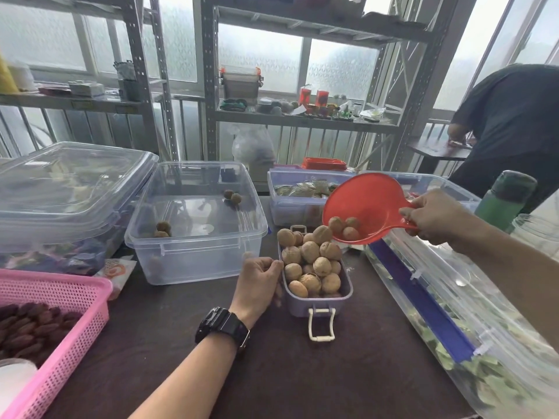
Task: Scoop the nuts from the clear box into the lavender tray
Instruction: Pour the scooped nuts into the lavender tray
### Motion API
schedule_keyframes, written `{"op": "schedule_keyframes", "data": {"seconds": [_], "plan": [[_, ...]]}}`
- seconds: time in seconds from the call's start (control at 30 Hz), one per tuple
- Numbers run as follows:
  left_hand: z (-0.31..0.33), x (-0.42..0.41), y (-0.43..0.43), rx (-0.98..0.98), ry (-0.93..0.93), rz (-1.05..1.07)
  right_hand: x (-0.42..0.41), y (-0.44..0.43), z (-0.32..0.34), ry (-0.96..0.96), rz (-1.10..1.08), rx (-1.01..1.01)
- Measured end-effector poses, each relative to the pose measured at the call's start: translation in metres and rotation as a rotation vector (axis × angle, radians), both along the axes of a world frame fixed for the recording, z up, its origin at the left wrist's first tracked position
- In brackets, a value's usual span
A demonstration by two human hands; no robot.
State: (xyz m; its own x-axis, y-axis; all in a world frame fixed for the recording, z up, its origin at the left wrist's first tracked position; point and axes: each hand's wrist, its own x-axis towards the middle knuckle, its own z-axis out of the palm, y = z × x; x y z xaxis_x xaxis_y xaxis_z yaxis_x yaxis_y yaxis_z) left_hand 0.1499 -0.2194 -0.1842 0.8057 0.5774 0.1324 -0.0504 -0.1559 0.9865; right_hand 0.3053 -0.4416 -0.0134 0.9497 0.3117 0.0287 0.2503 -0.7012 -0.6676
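Observation:
The lavender tray (314,306) sits mid-table, heaped with walnuts (311,261). My left hand (260,282) grips the tray's left wall. My right hand (435,216) holds the handle of a red scoop (363,201), tilted over the tray's far right corner with three nuts (346,228) at its lower lip. The clear box (196,222) stands to the left of the tray and has only a few nuts (163,228) left on its floor.
A pink basket (60,316) of dark dried fruit sits at the front left. Lidded clear bins (66,189) stand at far left, and a long clear box of leaves (453,322) on the right. A green bottle (508,201) and another person (511,122) are at the back right.

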Motion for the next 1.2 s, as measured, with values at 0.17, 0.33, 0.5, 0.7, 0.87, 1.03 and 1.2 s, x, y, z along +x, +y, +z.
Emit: {"op": "schedule_keyframes", "data": {"seconds": [0.17, 0.33, 0.5, 0.7, 0.87, 1.03, 1.2], "plan": [[0.001, -0.001, 0.0, 0.005, 0.01, -0.002, -0.001, -0.006, 0.0, -0.077, 0.021, -0.044], [0.002, -0.003, -0.001, 0.008, 0.01, -0.005, -0.001, -0.009, 0.0, -0.133, 0.022, -0.062], [0.006, -0.007, -0.006, -0.027, -0.005, -0.021, -0.006, -0.02, 0.012, -0.146, -0.009, 0.003], [0.008, -0.014, -0.039, -0.171, 0.033, -0.009, -0.031, -0.049, 0.027, -0.136, -0.017, -0.001], [0.006, -0.018, -0.07, -0.256, -0.003, 0.091, -0.06, -0.069, 0.025, -0.174, -0.023, -0.081], [0.003, -0.021, -0.1, -0.3, -0.027, 0.251, -0.08, -0.082, 0.021, -0.186, -0.025, -0.132], [0.01, -0.025, -0.126, -0.419, -0.041, 0.305, -0.092, -0.091, 0.022, -0.201, -0.015, -0.147]]}}
